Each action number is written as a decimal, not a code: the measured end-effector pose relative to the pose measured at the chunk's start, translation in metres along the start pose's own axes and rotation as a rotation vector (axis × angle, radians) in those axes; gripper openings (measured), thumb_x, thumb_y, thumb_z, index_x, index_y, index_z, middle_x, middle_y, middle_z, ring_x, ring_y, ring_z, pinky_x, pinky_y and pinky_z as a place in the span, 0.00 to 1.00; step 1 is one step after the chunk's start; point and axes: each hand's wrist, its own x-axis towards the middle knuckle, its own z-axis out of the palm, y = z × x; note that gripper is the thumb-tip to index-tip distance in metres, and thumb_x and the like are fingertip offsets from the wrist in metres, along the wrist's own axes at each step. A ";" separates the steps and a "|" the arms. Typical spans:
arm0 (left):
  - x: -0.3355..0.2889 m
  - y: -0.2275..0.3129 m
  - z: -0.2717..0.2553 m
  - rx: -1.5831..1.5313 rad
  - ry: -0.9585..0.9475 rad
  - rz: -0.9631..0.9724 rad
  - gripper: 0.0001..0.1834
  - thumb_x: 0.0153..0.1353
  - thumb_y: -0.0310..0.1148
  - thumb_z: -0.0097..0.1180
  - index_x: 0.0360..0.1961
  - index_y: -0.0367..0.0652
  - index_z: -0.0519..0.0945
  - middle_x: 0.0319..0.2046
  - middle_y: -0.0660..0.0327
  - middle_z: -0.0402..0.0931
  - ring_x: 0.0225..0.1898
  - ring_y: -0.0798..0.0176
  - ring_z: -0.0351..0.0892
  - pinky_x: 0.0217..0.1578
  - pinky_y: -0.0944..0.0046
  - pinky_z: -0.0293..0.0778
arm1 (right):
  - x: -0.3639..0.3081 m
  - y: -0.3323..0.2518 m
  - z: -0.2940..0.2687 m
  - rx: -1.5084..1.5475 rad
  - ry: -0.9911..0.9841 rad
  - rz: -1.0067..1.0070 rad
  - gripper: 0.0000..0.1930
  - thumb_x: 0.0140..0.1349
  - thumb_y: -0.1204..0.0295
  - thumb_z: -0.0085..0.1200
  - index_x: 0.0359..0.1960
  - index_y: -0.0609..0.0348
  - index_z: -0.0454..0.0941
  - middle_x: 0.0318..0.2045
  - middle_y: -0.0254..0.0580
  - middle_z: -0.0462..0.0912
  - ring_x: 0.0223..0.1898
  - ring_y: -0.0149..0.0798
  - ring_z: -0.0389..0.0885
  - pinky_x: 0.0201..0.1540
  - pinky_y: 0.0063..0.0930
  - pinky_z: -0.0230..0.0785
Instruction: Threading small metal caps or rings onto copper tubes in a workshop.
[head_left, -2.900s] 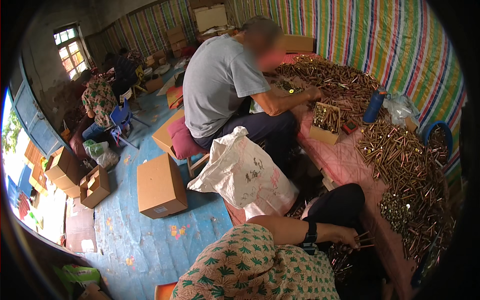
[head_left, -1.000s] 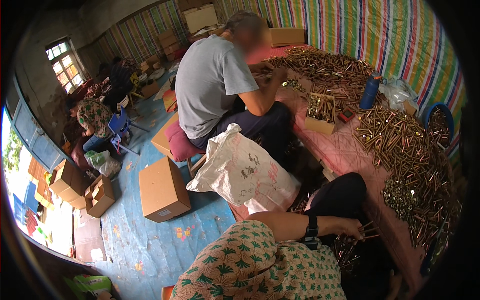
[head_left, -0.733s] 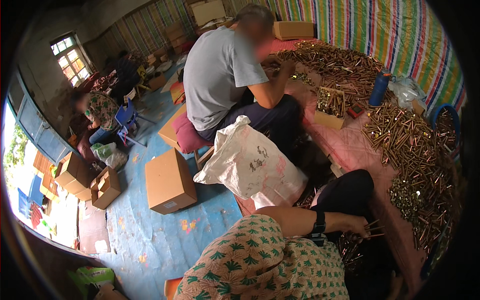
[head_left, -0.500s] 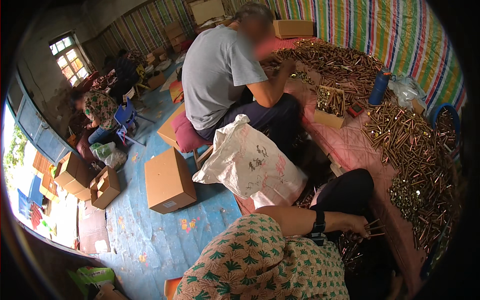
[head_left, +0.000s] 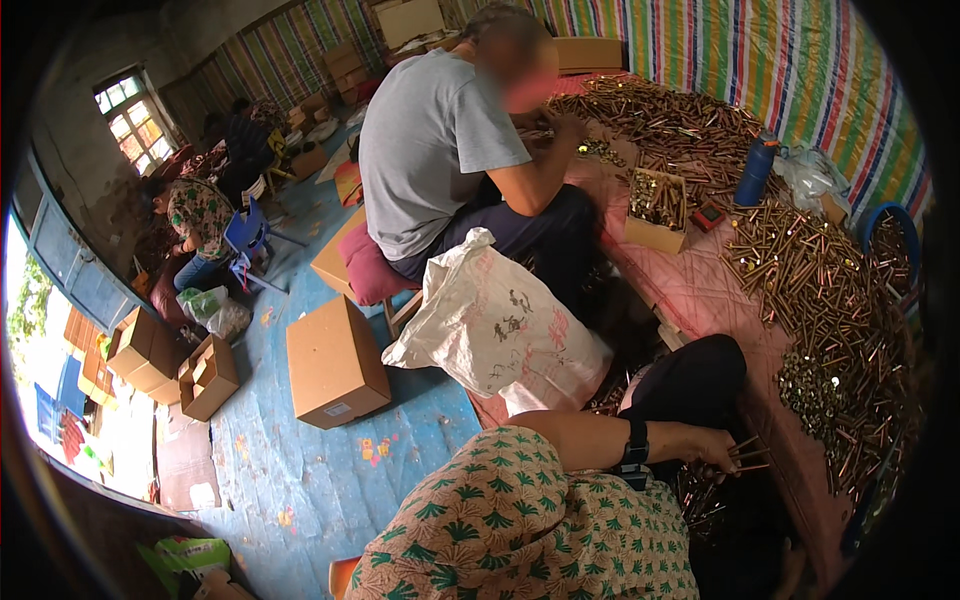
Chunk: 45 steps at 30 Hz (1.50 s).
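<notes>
My left hand (head_left: 712,452), its wrist in a black band, reaches right from the patterned sleeve (head_left: 490,500). Its fingers are closed around several thin copper-coloured metal rods (head_left: 750,457), whose ends stick out to the right. Below this hand, more thin rods (head_left: 702,508) lie in deep shadow. At the lower right edge is a dim, skin-toned shape (head_left: 792,568); I cannot tell whether it is my right hand. Beyond my dark-clad knee (head_left: 695,380), a large heap of similar rods (head_left: 800,270) covers the pink quilted cloth (head_left: 700,290).
A white woven sack (head_left: 500,330) stands left of my knee. Behind it, a co-worker in a grey shirt (head_left: 415,150) sits bent over the heap. On the cloth are an open carton (head_left: 655,235) and a blue bottle (head_left: 757,172). A closed carton (head_left: 338,362) rests on the blue floor sheet.
My left hand and the rods stay almost in place. The co-worker's forearm and hands have shifted slightly. The whole view has moved a little.
</notes>
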 end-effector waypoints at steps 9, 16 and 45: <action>0.000 0.001 -0.001 0.002 0.004 -0.033 0.09 0.60 0.33 0.55 0.40 0.42 0.78 0.22 0.63 0.78 0.18 0.73 0.70 0.16 0.70 0.62 | 0.003 0.005 0.009 0.015 0.034 -0.023 0.39 0.65 0.41 0.25 0.69 0.59 0.44 0.70 0.49 0.44 0.71 0.46 0.39 0.71 0.38 0.32; 0.003 -0.007 -0.003 0.008 0.024 -0.030 0.09 0.61 0.34 0.55 0.41 0.43 0.77 0.21 0.64 0.78 0.17 0.74 0.68 0.17 0.72 0.62 | 0.004 0.017 0.006 0.026 0.096 -0.025 0.40 0.65 0.41 0.24 0.69 0.59 0.43 0.70 0.49 0.43 0.71 0.45 0.37 0.72 0.38 0.31; 0.005 -0.015 -0.007 -0.103 -0.037 0.030 0.09 0.60 0.32 0.54 0.41 0.41 0.77 0.18 0.64 0.76 0.13 0.74 0.66 0.14 0.74 0.60 | -0.061 -0.122 -0.133 0.159 -0.048 0.180 0.30 0.68 0.49 0.30 0.65 0.56 0.54 0.64 0.56 0.58 0.65 0.47 0.56 0.65 0.34 0.45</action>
